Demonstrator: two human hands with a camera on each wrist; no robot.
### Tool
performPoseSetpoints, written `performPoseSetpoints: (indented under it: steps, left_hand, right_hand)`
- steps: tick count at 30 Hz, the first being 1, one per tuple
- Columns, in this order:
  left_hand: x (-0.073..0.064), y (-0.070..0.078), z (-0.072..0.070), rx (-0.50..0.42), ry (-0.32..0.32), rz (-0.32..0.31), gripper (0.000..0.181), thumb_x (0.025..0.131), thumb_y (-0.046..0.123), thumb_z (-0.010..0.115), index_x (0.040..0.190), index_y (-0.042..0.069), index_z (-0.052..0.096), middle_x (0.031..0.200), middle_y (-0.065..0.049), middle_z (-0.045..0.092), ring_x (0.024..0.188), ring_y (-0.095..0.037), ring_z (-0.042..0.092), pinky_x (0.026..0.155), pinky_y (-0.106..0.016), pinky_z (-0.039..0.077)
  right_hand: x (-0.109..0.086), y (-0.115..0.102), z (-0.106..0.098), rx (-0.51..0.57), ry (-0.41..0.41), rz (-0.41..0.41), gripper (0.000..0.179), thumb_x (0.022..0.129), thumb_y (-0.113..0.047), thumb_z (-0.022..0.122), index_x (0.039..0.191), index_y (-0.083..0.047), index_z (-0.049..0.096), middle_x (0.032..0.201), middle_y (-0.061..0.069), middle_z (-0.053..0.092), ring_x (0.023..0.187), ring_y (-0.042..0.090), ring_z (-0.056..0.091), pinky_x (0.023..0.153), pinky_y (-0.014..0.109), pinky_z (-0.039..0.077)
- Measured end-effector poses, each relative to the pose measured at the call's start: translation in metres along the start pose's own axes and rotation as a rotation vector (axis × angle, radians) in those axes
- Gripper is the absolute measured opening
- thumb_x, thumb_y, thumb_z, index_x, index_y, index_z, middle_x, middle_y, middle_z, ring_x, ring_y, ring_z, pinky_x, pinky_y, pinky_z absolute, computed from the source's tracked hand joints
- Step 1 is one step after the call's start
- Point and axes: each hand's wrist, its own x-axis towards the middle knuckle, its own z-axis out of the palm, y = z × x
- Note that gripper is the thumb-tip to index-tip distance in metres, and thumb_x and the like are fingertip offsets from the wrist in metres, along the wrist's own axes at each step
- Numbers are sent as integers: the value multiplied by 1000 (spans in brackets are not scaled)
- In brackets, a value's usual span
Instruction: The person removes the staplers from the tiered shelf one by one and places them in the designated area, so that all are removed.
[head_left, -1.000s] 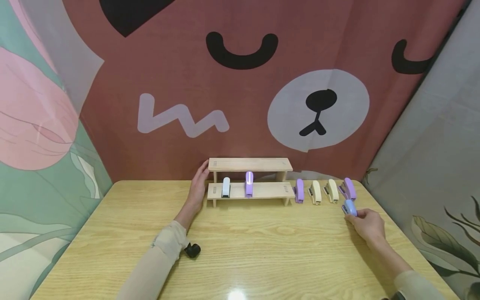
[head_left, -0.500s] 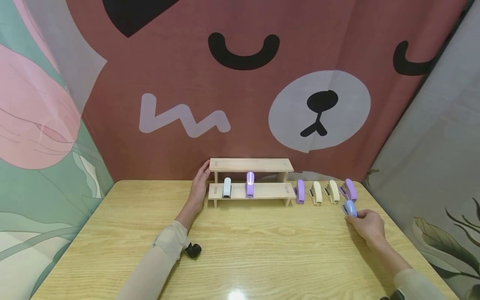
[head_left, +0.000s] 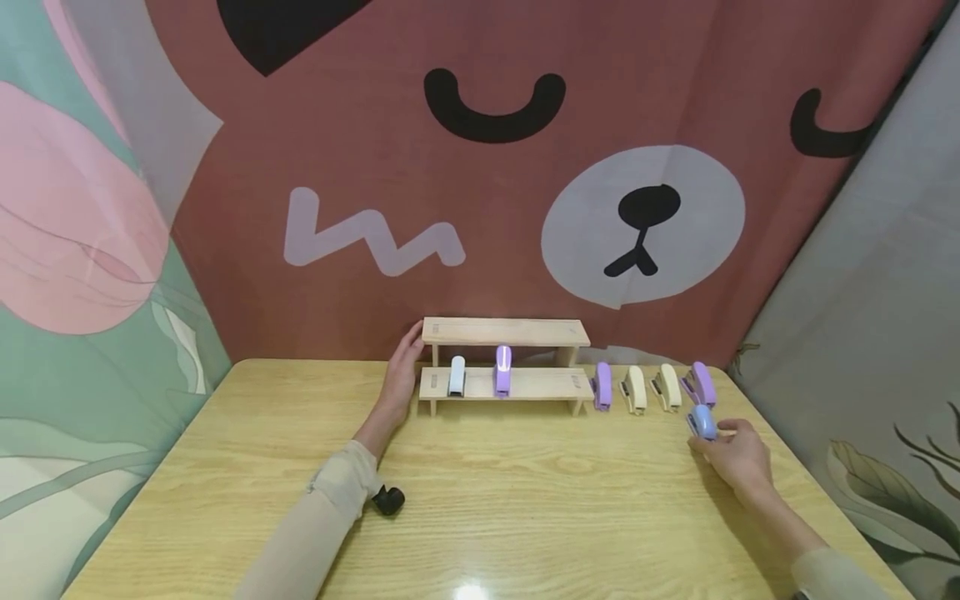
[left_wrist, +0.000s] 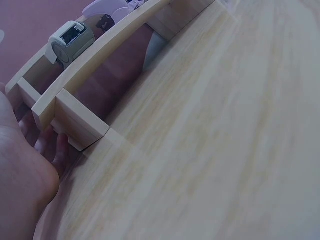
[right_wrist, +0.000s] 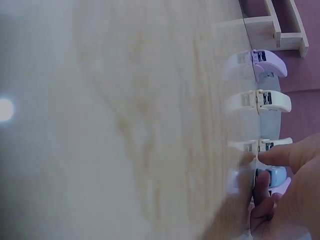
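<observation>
A two-tier wooden shelf (head_left: 540,382) stands at the back of the table, with a white stapler (head_left: 457,377) and a purple stapler (head_left: 502,372) on its lower tier. Against the shelf's left side rests my left hand (head_left: 397,379), fingers extended along its end. My right hand (head_left: 738,458) is at the near end of a small blue stapler (head_left: 702,422) on the right. In the right wrist view the thumb and index finger stand apart on either side of the blue stapler (right_wrist: 278,176), partly covering it.
Right of the shelf, a row holds a purple stapler (head_left: 602,386), two cream staplers (head_left: 635,390) and another purple stapler (head_left: 701,384) behind the blue one. A bear-print curtain (head_left: 360,300) hangs behind the wooden table (head_left: 525,500).
My right thumb and index finger have loosened from the blue stapler, which stays in place. The left hand keeps its place at the shelf. The head view has shifted slightly.
</observation>
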Motion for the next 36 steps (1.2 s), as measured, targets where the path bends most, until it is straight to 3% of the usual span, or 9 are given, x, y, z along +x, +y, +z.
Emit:
performPoseSetpoints:
  steps: [9,23,36]
  left_hand:
    - [3,1,-1,-1,11,0,51,107,49,48,156,34,44,156,9,42,141,-24,37,115,-58,24]
    - [2,-1,-4,-12,14,1,51,107,47,48,155,33,45,155,6,43,140,-27,38,115,-56,25]
    - [1,0,1,-14,10,-21,50,107,47,47,155,35,44,156,7,41,141,-24,36,116,-55,24]
  right_hand:
    - [-12,-13,-3,-33,60,-70,66,95,-34,72,135,12,44,92,17,63,66,22,57,50,34,45]
    - [-27,-48,16,83,196,-112,31,93,-26,73,108,1,68,88,13,69,70,15,59,56,24,46]
    - [-39,-79,38,170,176,-126,20,93,-21,69,99,-2,72,85,9,68,68,14,60,58,22,47]
